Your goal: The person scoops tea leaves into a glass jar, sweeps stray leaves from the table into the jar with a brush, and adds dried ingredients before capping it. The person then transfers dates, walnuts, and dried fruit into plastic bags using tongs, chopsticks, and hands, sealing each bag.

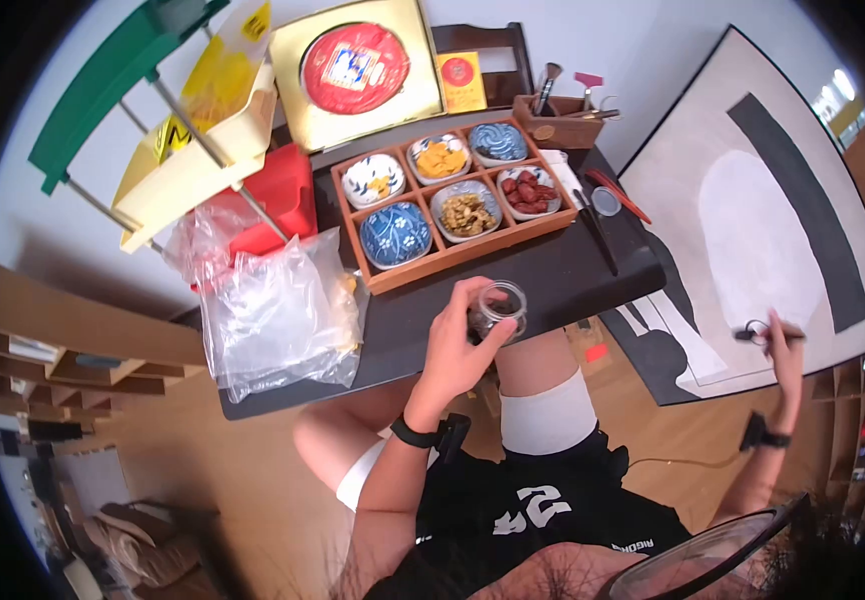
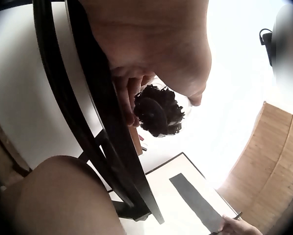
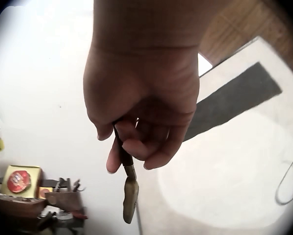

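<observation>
A clear open jar (image 1: 513,322) is gripped by my left hand (image 1: 456,345) above the table's front edge. Dark, crinkly pieces (image 2: 172,111) show through the jar in the left wrist view, under my left hand (image 2: 156,39). Far to the right, over the leaning picture, my right hand (image 1: 785,360) pinches a slim dark-handled tool. In the right wrist view the tool's flattened, brownish-yellow end (image 3: 130,198) points down below the fingers of my right hand (image 3: 141,88). The two hands are wide apart.
A wooden divided tray (image 1: 433,266) holds several patterned bowls, some with walnuts, dates (image 1: 530,192) and yellow pieces. Plastic bags (image 1: 278,315) lie at the left; a gold box (image 1: 303,110), a brush box (image 1: 563,130) and a dark stick (image 1: 600,235) are behind and right.
</observation>
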Demonstrator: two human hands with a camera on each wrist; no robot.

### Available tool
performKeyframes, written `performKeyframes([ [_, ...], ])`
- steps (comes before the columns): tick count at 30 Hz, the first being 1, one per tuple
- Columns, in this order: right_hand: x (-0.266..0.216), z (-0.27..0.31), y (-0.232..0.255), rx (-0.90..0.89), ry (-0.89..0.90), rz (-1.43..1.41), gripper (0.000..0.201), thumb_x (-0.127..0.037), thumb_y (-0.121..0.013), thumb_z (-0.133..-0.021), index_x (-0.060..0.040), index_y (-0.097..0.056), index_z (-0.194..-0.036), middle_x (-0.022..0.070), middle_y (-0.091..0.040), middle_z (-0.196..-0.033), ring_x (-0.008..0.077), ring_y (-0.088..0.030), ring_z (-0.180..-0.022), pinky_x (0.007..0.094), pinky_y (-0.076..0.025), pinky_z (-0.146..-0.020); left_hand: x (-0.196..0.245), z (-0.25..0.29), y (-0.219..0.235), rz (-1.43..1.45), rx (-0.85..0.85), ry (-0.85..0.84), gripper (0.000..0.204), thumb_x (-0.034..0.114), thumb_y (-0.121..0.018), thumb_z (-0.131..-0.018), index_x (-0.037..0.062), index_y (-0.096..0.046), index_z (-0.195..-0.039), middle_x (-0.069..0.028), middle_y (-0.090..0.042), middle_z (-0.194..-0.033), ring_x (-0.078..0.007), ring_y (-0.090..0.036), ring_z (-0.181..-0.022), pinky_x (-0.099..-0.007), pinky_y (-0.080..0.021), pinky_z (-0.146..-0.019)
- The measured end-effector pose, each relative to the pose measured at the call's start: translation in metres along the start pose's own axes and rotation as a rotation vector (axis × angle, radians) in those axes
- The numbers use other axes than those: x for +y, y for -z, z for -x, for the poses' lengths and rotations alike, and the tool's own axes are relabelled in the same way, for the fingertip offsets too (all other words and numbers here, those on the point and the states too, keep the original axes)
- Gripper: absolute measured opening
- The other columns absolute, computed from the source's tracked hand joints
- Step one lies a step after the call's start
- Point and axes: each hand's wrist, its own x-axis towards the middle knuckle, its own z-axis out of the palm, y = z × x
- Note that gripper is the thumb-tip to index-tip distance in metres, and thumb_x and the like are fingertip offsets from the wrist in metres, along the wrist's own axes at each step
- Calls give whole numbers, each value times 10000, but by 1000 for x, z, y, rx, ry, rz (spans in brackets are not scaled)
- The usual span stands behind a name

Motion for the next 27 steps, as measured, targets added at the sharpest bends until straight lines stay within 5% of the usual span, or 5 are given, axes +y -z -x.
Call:
performKeyframes([
  [3, 36, 21, 69, 141, -29, 112, 501, -442, -614, -1046, -75, -653, -707, -42, -511, -633, 53, -396, -533, 239, -280, -492, 5, -1, 0, -78, -14, 27, 469, 104, -737, -905, 28, -496, -1300, -148, -717, -1174, -273, -696, -1100, -376, -520, -975],
  [9, -96, -4, 156, 209, -76, 329, 409, -444, -670, -1005, -71, -684, -837, -40, -518, -683, 48, -440, -571, 241, -356, -534, 3, -2, 3, 54, -6, 8, 495, 172, -770, -903, 48, -499, -1299, -153, -726, -1145, -297, -718, -1050, -374, -536, -929],
  [15, -272, -67, 106, -14, 495, 321, 467, -292, -574, -1077, 4, -691, -735, 4, -585, -641, 97, -512, -589, 269, -376, -547, -4, 2, 9, 196, 18, -8, 349, 129, -659, -976, 12, -536, -1280, -131, -740, -1115, -197, -688, -1033, -336, -519, -936],
  [26, -340, -183, -230, -491, 898, -486, 370, -424, -651, -1014, -77, -777, -985, -46, -543, -683, 34, -458, -600, 243, -354, -529, -6, 3, 15, 218, -14, -3, 549, 439, -548, -1020, -43, -536, -1282, -145, -702, -1082, -214, -673, -1020, -353, -511, -949],
  [27, -339, -184, -249, -565, 796, -396, 335, -368, -659, -980, -77, -775, -1099, -26, -624, -752, 72, -553, -621, 247, -496, -601, -1, 4, 15, 199, -13, -1, 549, 439, -548, -1020, -43, -536, -1282, -145, -702, -1082, -214, -673, -1020, -353, -511, -949],
])
